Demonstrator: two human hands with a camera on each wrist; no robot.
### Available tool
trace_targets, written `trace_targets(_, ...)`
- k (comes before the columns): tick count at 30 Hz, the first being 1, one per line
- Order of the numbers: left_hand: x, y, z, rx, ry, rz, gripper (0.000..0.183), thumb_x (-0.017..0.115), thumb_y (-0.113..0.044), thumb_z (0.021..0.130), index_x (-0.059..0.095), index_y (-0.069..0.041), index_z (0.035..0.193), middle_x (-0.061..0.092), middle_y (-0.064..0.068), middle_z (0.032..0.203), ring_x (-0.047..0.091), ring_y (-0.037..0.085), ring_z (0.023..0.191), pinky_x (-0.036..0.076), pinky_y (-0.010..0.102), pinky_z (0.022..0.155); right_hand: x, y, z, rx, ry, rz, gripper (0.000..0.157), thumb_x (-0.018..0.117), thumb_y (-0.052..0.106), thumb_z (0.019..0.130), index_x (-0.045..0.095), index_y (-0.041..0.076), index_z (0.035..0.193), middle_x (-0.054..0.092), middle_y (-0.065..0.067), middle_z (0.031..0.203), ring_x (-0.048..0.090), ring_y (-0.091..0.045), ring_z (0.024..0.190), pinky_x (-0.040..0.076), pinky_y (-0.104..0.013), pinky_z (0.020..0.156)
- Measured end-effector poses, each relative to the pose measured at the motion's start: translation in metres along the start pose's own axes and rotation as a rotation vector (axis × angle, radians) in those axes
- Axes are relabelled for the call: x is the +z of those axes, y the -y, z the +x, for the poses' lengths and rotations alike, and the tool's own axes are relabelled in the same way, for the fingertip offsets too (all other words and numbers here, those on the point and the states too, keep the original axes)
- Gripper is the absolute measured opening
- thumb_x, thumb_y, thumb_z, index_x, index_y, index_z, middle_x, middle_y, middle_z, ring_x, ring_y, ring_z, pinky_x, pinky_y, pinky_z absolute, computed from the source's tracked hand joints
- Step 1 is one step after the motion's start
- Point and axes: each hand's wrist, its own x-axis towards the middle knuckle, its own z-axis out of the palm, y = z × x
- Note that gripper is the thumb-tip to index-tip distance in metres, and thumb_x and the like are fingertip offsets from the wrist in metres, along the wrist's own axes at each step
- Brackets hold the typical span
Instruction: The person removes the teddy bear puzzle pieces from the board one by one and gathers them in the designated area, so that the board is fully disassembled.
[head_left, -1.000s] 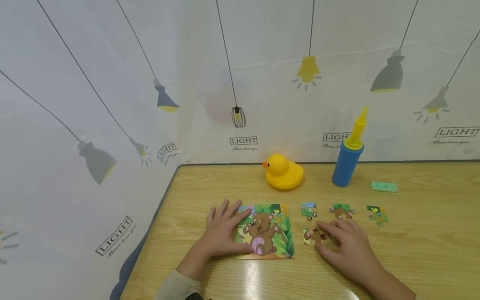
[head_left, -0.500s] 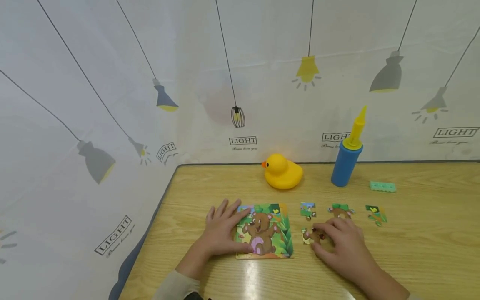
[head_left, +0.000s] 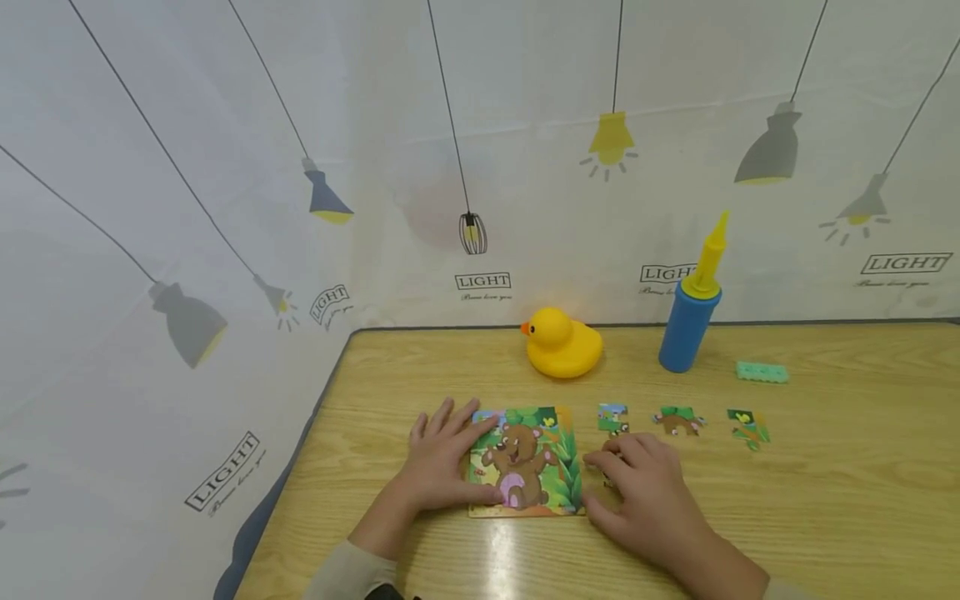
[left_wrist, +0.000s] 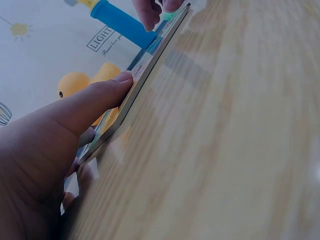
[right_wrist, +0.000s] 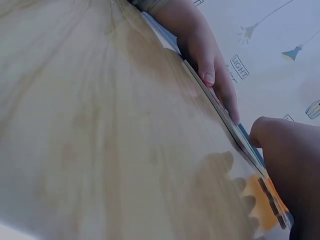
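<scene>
A square bear jigsaw board (head_left: 525,458) lies flat on the table. My left hand (head_left: 438,467) rests on its left side, fingers spread, thumb lying over the lower left part; the left wrist view shows that thumb (left_wrist: 102,100) on top of the board's edge. At the board's right edge is my right hand (head_left: 648,492), thumb and fingers bent and apart, fingertips right at that edge. Beneath it a loose puzzle piece (head_left: 609,480) is mostly hidden; the right wrist view shows the piece (right_wrist: 272,200) on the table under the hand.
Behind the right hand lie several loose pieces: a blue-green piece (head_left: 612,417), a bear-head piece (head_left: 678,421) and a green-orange piece (head_left: 748,425). Farther back are a yellow duck (head_left: 562,346), a blue pump (head_left: 686,329) and a mint block (head_left: 762,372). A printed curtain (head_left: 405,167) borders the table.
My right hand has moved left from the bear piece to the board's right edge, now covering most of that piece. The left hand and the board stay put.
</scene>
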Motion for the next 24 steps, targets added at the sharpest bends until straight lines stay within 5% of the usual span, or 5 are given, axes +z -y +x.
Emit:
trace_targets(19, -0.001, -0.002, 0.002, -0.026, 0.016, 0.017, 0.108, 0.079, -0.082, 0.074, 0.045, -0.035, 0.165, 0.027, 0.008, 0.176, 0.010, 0.046, 0.161, 0.003, 0.078, 0.119, 0.034, 0.031, 0.027, 0.046, 0.163, -0.043, 0.034, 0.080, 0.041, 0.089, 0.080, 0.021, 0.116, 0.060, 0.009, 0.098, 0.052, -0.019, 0.098, 0.043, -0.044, 0.089)
trace_targets(24, 0.000, -0.001, 0.001, -0.018, 0.001, 0.005, 0.109, 0.077, -0.084, 0.073, 0.046, -0.034, 0.164, 0.028, 0.008, 0.175, 0.011, 0.047, 0.161, 0.003, 0.079, 0.118, 0.042, 0.039, 0.035, 0.040, 0.176, -0.068, 0.036, 0.078, 0.041, 0.091, 0.079, 0.018, 0.118, 0.060, 0.008, 0.098, 0.051, -0.018, 0.091, 0.043, -0.041, 0.081)
